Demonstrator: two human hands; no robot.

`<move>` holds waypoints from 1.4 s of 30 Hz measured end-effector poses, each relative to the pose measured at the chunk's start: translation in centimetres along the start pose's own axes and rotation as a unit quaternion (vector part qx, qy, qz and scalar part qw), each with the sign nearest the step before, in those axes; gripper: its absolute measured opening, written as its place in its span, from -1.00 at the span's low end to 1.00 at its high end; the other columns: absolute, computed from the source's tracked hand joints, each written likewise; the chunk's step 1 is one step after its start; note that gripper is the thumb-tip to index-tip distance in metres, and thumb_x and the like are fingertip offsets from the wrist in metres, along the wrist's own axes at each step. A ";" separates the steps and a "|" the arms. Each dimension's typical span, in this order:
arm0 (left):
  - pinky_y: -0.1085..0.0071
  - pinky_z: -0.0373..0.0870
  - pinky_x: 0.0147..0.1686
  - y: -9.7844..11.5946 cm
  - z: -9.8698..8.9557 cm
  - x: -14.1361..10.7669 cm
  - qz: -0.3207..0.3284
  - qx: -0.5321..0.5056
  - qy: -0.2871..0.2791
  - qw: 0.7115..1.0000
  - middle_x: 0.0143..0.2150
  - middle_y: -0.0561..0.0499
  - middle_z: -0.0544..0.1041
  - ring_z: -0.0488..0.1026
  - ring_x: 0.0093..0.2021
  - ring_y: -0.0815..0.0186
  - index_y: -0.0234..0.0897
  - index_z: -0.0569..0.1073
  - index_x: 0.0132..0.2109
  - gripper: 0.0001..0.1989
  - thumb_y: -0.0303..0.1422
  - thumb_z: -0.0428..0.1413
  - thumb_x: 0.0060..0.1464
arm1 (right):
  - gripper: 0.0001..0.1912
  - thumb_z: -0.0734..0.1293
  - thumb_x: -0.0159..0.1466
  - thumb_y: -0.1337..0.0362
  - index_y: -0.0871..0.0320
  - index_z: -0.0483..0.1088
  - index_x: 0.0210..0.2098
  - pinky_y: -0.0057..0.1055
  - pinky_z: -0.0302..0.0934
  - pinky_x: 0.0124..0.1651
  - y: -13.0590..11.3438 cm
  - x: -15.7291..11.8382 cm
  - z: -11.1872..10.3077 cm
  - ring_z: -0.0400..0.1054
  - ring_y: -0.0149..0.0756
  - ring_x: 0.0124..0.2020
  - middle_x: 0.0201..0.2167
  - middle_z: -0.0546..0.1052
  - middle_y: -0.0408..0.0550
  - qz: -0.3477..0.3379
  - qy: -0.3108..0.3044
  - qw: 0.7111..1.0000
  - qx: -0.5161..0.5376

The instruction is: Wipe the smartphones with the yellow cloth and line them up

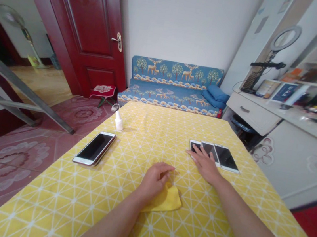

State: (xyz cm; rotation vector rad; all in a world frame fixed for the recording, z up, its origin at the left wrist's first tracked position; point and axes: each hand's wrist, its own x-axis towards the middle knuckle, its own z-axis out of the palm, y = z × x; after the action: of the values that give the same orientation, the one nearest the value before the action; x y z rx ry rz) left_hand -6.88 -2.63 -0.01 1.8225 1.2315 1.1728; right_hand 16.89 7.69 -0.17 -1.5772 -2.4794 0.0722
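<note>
My right hand (205, 165) lies with its fingers spread over the left and middle of three white phones set side by side; the rightmost phone (226, 158) is uncovered. Near the table's middle, my left hand (155, 178) has curled fingers above a yellow cloth (170, 201). Whether those fingers grip the cloth is hidden. Another white phone (95, 148), its screen dark, rests at the left on a darker thing. Behind it a small white bottle (118, 122) stands upright.
A yellow patterned cloth covers the table (119, 216). Beyond its far edge is a blue patterned sofa (175, 75). A white cabinet (252, 111) with a ring light (285, 39) stands at the right, and a metal ladder (28, 84) at the left.
</note>
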 end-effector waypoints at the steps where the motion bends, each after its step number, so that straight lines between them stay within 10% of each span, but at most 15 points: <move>1: 0.24 0.28 -0.01 0.0 0.0 0.0 0.001 -0.001 0.001 1.000 -0.12 -0.08 0.56 0.42 -0.09 0.19 -0.18 0.56 -0.10 -0.72 -0.43 0.02 0.10 | -0.55 -0.01 0.40 0.19 -0.20 0.16 0.23 0.28 -0.24 0.24 0.3 0.0 -0.1 -0.17 -0.04 0.37 0.35 0.06 -0.15 -0.007 -0.002 1.000 0.006; 12: 0.19 0.26 0.03 -0.3 0.1 0.1 -0.032 -0.054 0.025 0.998 -0.10 -0.09 0.56 0.42 -0.05 0.16 -0.16 0.56 -0.10 -0.74 -0.36 0.06 0.09 | -0.59 0.06 0.38 0.19 -0.13 0.28 0.16 0.21 -0.22 0.26 0.2 0.3 -0.2 -0.09 -0.06 0.35 0.31 0.16 -0.09 -0.012 0.043 0.998 0.044; 16: 0.21 0.25 0.05 -0.6 0.1 0.2 -0.074 -0.157 0.077 0.982 -0.10 -0.11 0.55 0.44 -0.07 0.18 -0.20 0.51 0.01 -0.67 -0.24 0.08 0.12 | -0.69 0.15 0.34 0.17 0.09 0.49 -0.15 -0.12 0.15 0.10 -5.0 -1.4 -1.8 0.34 -0.17 0.02 -0.05 0.51 0.03 -0.056 0.112 0.975 0.181; 19: 0.23 0.28 0.02 -0.6 -0.1 0.2 -0.110 -0.241 0.111 0.958 -0.12 -0.12 0.55 0.45 -0.10 0.20 -0.23 0.49 0.04 -0.59 -0.12 0.06 0.13 | -0.81 0.30 0.24 0.19 0.11 0.48 -0.44 -0.36 0.24 -0.24 -10.7 -3.9 -3.6 0.39 -0.30 -0.32 -0.39 0.52 -0.11 -0.089 0.005 0.966 0.243; 22: 0.28 0.33 -0.04 -0.4 -0.4 0.2 -0.144 -0.299 0.138 0.933 -0.13 -0.12 0.55 0.45 -0.13 0.24 -0.26 0.46 0.06 -0.53 -0.06 0.02 0.14 | -0.67 0.50 -0.02 0.14 0.08 0.45 -0.29 -0.37 0.22 -0.28 -15.2 -6.1 -4.5 0.38 -0.23 -0.28 -0.26 0.52 -0.11 -0.119 -0.080 0.961 0.235; 30: 0.33 0.38 -0.17 -0.8 -0.4 0.6 -0.172 -0.358 0.150 0.905 -0.18 -0.14 0.55 0.46 -0.24 0.29 -0.32 0.46 0.02 -0.55 -0.10 0.07 0.11 | -0.87 0.29 0.15 0.43 0.09 0.39 -0.32 -0.42 0.12 -0.26 -17.1 -5.8 0.0 0.37 -0.29 -0.29 -0.28 0.49 -0.11 -0.063 0.011 0.978 0.201; 37: 0.11 0.12 0.16 -0.8 -5.8 0.7 -0.008 0.037 0.238 0.970 -0.09 -0.12 0.51 0.34 0.05 0.07 -0.15 0.56 -0.12 -0.76 -0.31 0.10 0.06 | -0.94 0.32 0.16 0.37 0.08 0.39 -0.42 -0.47 0.07 -0.33 -16.4 -5.7 0.8 0.33 -0.38 -0.39 -0.41 0.48 -0.21 -0.031 0.043 0.949 0.312; 42: -0.19 -0.15 0.18 -1.3 -12.1 -0.6 -0.112 0.390 0.417 0.813 0.21 -0.33 0.26 -0.02 0.30 -0.14 -0.30 0.30 0.19 -0.51 -0.28 0.01 0.11 | -0.93 0.33 0.12 0.39 0.10 0.39 -0.46 -0.50 0.07 -0.35 -16.3 -5.7 0.7 0.31 -0.41 -0.41 -0.44 0.46 -0.22 -0.029 0.049 0.936 0.346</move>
State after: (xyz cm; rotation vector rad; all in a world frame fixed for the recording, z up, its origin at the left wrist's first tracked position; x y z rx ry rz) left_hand -18.56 -2.46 3.51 1.5710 2.6772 1.5177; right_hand 4.53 -4.36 0.77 -1.1607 -2.0694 0.7462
